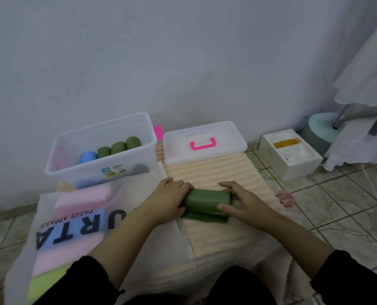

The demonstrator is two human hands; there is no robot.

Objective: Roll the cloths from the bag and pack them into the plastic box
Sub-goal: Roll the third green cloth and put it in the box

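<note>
The main risk here is the roll coming loose: the green cloth point(206, 200) is only partly rolled, with a flat tail still lying under and in front of the roll toward the person, and if either hand eases off before the tail is taken up, the soft layers will likely spring open or telescope out one end. Uneven pressure could also skew it, since the left hand point(172, 195) covers the roll's left end while the right hand point(241, 200) sits at the right end; one side running ahead would give a cone that packs badly. A fat or crooked roll may then not fit neatly beside those already in the box point(101, 150), where one blue roll point(88, 156) and three green rolls point(119, 147) stand in a row. The ribbed mat point(216, 172) under the cloth could drag on the fabric too. As for the grip, both hands are closed on the cloth: fingers curl over the top of the roll and the right thumb presses its near side, so the roll lies crosswise between the two hands, pinned at both ends, its middle bare. It rests on the mat, near the box but well short of it. The bag point(57, 227) with more folded cloths lies to the left, and the lid point(205, 142) sits beyond.
</note>
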